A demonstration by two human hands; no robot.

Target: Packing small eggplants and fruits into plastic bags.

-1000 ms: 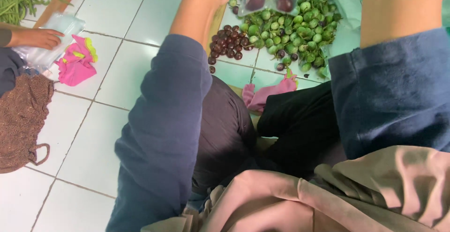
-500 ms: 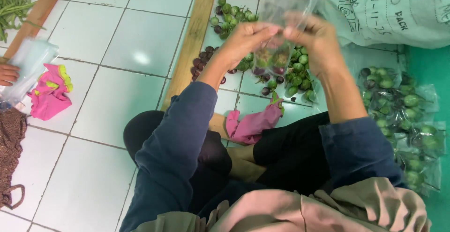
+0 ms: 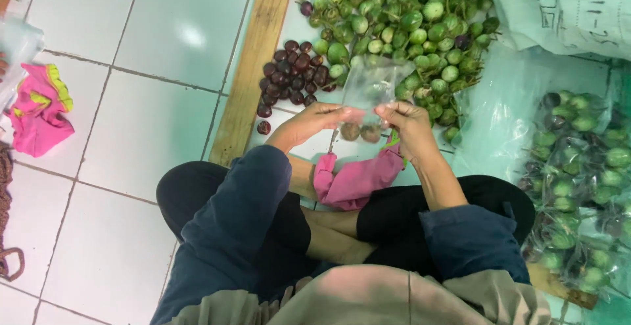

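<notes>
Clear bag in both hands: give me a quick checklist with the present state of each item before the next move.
1. Left hand grips the clear bag: ok.
2. Right hand grips it too: ok.
3. Bag holds small round eggplants at the bottom: ok.
4. Bag mouth open or shut: cannot tell.
5. Loose green pile and purple pile lie just beyond the hands: ok.
6. Filled bags lie on the right side: ok.
</notes>
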